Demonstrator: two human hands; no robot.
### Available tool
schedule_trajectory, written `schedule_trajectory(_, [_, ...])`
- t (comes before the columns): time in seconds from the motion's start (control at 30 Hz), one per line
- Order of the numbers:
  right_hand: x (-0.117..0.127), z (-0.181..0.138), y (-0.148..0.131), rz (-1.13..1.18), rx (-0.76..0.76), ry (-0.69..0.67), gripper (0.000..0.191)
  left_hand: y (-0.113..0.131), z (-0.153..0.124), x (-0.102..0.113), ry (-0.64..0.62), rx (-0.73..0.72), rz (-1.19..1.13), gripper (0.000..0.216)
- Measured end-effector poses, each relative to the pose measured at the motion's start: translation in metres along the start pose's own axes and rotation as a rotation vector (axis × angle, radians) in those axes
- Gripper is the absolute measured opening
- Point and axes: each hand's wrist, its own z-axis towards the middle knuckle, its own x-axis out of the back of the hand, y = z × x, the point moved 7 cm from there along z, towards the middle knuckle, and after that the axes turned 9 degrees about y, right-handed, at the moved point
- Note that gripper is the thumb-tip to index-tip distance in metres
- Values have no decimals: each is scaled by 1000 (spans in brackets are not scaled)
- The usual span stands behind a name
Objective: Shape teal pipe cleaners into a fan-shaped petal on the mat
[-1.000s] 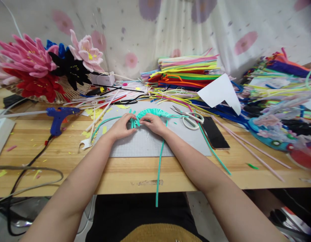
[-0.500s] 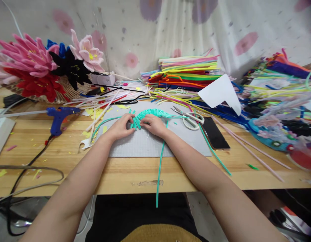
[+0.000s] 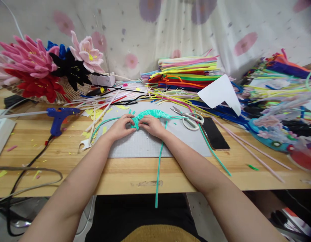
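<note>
A curved, tightly ridged coil of teal pipe cleaner [image 3: 152, 113] arches over the grey cutting mat [image 3: 135, 148]. My left hand [image 3: 122, 127] pinches the coil's left end, fingers bent around its loops. Close beside it, my right hand [image 3: 152, 125] is closed on the same coil from the near side, its fingertips partly hidden. One loose teal strand [image 3: 159, 174] hangs down past the table's front edge. Another teal strand [image 3: 105, 121] curves out to the left of my left hand. Scissors [image 3: 192, 120] with pale handles lie at the coil's right end.
A blue glue gun [image 3: 60, 117] lies on the left, near fuzzy flowers [image 3: 31, 60]. Behind the mat are bundles of coloured pipe cleaners [image 3: 188, 74] and a white paper piece [image 3: 219, 94]. A black phone [image 3: 216, 132] rests right of the mat.
The loops at the coil's left end have drawn closer together between my hands. My right hand has shifted very slightly left; the surroundings look the same.
</note>
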Motion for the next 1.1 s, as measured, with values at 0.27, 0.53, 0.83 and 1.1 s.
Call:
schedule_trajectory(0.27, [8,-2,-1,-170,57,-18,17,2,-1,1,-3,-1,1,18])
schedule_trajectory(0.53, [7,1,-1,3,4,-6,15,2,0,1,-3,-6,1,19])
schedule_trajectory(0.83, [9,3,0,100,-43,10,13,6,0,1,1,-15,-12,15])
schedule_trajectory(1.1, [0,3,-2,51,-11,-17,13,10,0,-3,-19,-35,2,19])
